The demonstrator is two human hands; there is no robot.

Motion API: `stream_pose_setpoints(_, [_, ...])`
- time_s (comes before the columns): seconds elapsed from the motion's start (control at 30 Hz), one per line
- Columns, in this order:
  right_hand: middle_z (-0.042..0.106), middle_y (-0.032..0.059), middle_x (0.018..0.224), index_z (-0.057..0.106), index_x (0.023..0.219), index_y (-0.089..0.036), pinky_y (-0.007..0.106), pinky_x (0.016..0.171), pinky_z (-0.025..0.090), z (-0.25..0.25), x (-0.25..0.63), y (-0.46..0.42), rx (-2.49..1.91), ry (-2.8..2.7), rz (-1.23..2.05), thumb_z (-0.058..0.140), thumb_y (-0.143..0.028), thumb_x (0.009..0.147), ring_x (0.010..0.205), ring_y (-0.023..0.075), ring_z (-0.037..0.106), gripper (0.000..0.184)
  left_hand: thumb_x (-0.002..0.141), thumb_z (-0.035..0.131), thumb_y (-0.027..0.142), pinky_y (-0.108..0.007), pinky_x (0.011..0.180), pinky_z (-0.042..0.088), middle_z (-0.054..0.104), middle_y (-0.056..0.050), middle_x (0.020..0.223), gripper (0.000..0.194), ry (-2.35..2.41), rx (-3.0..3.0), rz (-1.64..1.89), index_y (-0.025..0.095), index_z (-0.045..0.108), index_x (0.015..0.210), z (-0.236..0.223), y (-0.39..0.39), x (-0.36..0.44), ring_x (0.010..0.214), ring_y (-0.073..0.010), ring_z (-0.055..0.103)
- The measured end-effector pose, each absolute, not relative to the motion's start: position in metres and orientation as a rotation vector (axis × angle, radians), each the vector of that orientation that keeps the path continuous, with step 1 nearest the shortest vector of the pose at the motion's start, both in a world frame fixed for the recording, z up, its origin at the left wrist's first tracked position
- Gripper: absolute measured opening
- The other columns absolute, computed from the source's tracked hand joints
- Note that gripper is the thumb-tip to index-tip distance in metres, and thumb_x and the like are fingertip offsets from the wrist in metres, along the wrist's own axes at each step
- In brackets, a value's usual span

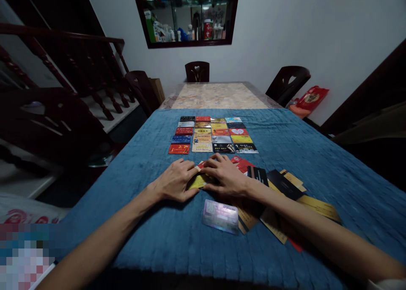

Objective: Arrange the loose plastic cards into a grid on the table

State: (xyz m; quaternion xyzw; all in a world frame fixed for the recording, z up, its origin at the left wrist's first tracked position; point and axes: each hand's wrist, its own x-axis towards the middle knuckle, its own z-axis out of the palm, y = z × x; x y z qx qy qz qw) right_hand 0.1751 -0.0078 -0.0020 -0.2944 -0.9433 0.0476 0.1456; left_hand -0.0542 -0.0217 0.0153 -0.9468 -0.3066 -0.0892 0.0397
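Observation:
My left hand [176, 180] and my right hand [225, 175] rest close together on a blue cloth [133, 188], fingertips meeting over a small stack of cards. A yellow card [197, 181] shows between them, gripped by the curled fingers of my left hand. My right hand lies flat, fingers pressed on the same cards. Beyond the hands, a grid of colourful cards [213, 134] lies in neat rows. Loose cards [285, 186], black and gold, are scattered under and beside my right forearm. A shiny holographic card [221, 215] lies alone nearer me.
The cloth covers the near part of a long table [218, 96] with a marbled top. Dark wooden chairs [197, 71] stand around it. A stair railing [79, 70] is on the left, a wall cabinet [187, 15] at the back, a red bag [310, 98] at right.

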Motion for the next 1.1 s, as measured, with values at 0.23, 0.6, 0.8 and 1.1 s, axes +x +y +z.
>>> stream_pose_setpoints(0.23, [0.068, 0.0134, 0.115, 0.072, 0.113, -0.018, 0.044, 0.084, 0.038, 0.004, 0.180, -0.006, -0.786, -2.715, 0.174, 0.060, -0.051, 0.095, 0.107, 0.0299, 0.047, 0.040, 0.086, 0.062, 0.039, -0.032, 0.070, 0.043, 0.062, -0.007, 0.089, 0.031, -0.946, -2.987, -0.373, 0.015, 0.066, 0.105, 0.016, -0.020, -0.056, 0.076, -0.0190, 0.057])
stream_pose_setpoints(0.6, [0.074, 0.0097, 0.105, 0.074, 0.106, -0.021, 0.042, 0.086, 0.034, -0.001, 0.186, 0.005, -0.655, -2.654, 0.192, 0.056, -0.049, 0.099, 0.105, 0.0269, 0.051, 0.034, 0.091, 0.056, 0.033, -0.028, 0.063, 0.040, 0.061, -0.005, 0.073, 0.027, -0.866, -3.065, -0.554, 0.015, 0.067, 0.074, 0.017, -0.012, -0.064, 0.066, -0.0147, 0.055])
stream_pose_setpoints(0.8, [0.074, 0.0094, 0.098, 0.074, 0.108, -0.021, 0.041, 0.085, 0.037, -0.003, 0.188, 0.008, -0.667, -2.571, 0.174, 0.058, -0.036, 0.099, 0.100, 0.0252, 0.054, 0.024, 0.095, 0.054, 0.029, -0.026, 0.063, 0.044, 0.066, -0.005, 0.072, 0.026, -0.827, -3.100, -0.729, 0.015, 0.073, 0.085, 0.016, -0.008, -0.069, 0.066, -0.0144, 0.059])
stream_pose_setpoints(1.1, [0.072, 0.0082, 0.091, 0.074, 0.109, -0.020, 0.037, 0.081, 0.045, -0.007, 0.187, 0.015, -0.728, -2.441, 0.273, 0.050, -0.018, 0.100, 0.088, 0.0208, 0.057, 0.026, 0.097, 0.050, 0.024, -0.024, 0.063, 0.047, 0.071, -0.004, 0.072, 0.028, -0.927, -3.044, -0.889, 0.015, 0.074, 0.085, 0.013, -0.001, -0.072, 0.065, -0.0134, 0.062])
